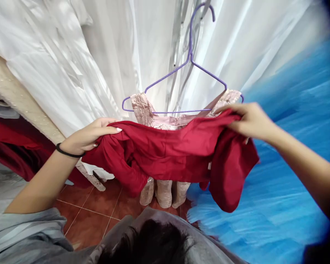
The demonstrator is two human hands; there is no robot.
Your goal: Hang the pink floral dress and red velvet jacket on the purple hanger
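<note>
A dark red garment [165, 150] with sleeves, perhaps a short jacket, is stretched between my two hands. My left hand [89, 135] pinches its upper edge at the left shoulder, thumb on top. At the opposite shoulder my right hand [249, 119] grips the cloth with bent fingers. Behind the red cloth a pale pink patterned dress [143, 110] hangs by its straps from a purple hanger [167, 75]. The red cloth covers most of the dress; the dress's lower folds show beneath it. Whether my right fingers also touch the dress's right strap, I cannot tell.
White garments [57, 66] hang along the back and left. A vivid blue fluffy garment [286, 176] fills the right side. Dark red clothes [13, 143] hang at far left beside a cream glittery strip [24, 95]. Red floor tiles [90, 212] lie below.
</note>
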